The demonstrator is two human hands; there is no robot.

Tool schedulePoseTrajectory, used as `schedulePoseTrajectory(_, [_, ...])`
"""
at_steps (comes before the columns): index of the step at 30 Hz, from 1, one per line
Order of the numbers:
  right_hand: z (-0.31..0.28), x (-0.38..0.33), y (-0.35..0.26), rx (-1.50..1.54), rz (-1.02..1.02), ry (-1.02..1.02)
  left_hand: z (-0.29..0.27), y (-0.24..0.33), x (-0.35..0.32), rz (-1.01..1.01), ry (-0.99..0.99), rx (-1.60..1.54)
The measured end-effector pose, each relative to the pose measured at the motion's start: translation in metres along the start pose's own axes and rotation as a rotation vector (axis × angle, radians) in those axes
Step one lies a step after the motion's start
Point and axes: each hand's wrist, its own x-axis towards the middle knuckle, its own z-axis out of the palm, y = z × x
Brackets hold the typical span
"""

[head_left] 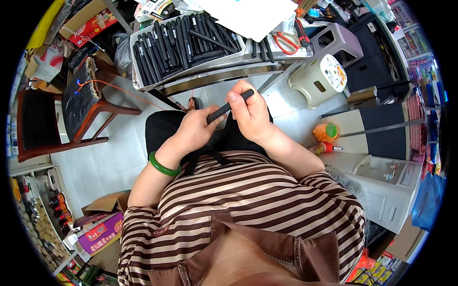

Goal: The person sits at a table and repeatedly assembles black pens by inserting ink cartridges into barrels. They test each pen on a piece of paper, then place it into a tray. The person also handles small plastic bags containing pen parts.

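Over my lap I hold a slim black pen (220,113) slantwise in both hands. My left hand (193,127), with a green bangle above its wrist, is closed around the lower end. The fingers of my right hand (248,112) grip the pen near its upper end, whose tip sticks out past them. Beyond my hands, many similar black pens lie heaped in a white tray (242,46) on a metal-framed table (210,75). A few more pens (262,50) lie on the table to the right of the tray.
Red-handled scissors (286,43) and white paper (253,16) are on the table. A dark wooden chair (78,105) stands at left, with an orange cord running from it. To the right are a cream stool (312,81), a bottle with a green cap (329,129) and a white cabinet (377,190).
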Motion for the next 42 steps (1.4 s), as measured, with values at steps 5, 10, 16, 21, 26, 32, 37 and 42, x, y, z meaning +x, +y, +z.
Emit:
schedulePoseTrajectory(5, [-0.005, -0.005, 0.009, 0.116, 0.152, -0.056, 0.002, -0.005, 0.0, -0.003, -0.03, 0.112])
schedulePoseTrajectory(10, [-0.029, -0.007, 0.02, 0.013, 0.134, -0.055, -0.005, -0.018, 0.007, -0.047, 0.036, 0.174])
schedulePoseTrajectory(16, [-0.092, 0.011, 0.036, -0.266, 0.025, 0.514, -0.007, -0.063, -0.016, -0.103, 0.002, 0.064])
schedulePoseTrajectory(21, [-0.114, 0.034, 0.077, -0.466, -0.047, 0.527, 0.008, -0.089, -0.045, -0.227, -0.064, -0.007])
schedulePoseTrajectory(26, [-0.115, 0.058, 0.101, -0.759, -0.04, 0.459, 0.01, -0.097, -0.062, -0.289, -0.092, 0.007])
schedulePoseTrajectory(32, [-0.111, 0.075, 0.12, -1.039, -0.061, 0.343, 0.008, -0.102, -0.069, -0.319, -0.087, 0.064])
schedulePoseTrajectory(37, [-0.107, 0.083, 0.12, -1.045, 0.01, 0.277, 0.014, -0.112, -0.065, -0.292, -0.087, 0.113])
schedulePoseTrajectory(42, [-0.099, 0.083, 0.11, -1.054, -0.152, 0.388, 0.015, -0.125, -0.065, -0.238, 0.086, 0.083])
